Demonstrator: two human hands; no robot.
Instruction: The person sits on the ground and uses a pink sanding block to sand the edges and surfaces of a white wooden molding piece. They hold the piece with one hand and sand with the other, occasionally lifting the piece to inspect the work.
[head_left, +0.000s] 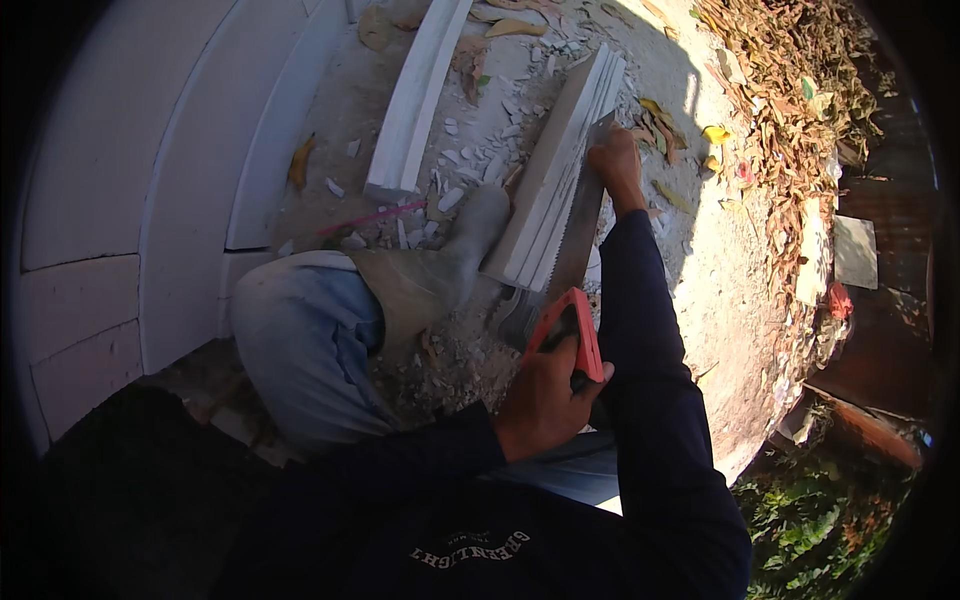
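A handsaw with a red-framed handle (595, 352) lies lengthwise along a grooved, whitish moulding (559, 172). My left hand (546, 394) is wrapped around that handle, close to my body. At the far end, my right hand (621, 161) grips the tip of the steel saw blade (581, 232), with the thumb hidden from clear view. The blade's toothed edge faces the moulding's grooved side; whether the teeth touch it I cannot tell. A dusty boot (480, 225) on my leg stands against the moulding's other side.
Another pale moulding (420, 97) lies further left, near a white panelled wall (187, 150). A thin pink stick (371, 217) rests among whitish chips (450, 199) on the dusty ground. Dry leaves (787, 127) are heaped at the right, with green plants (810, 532) lower down.
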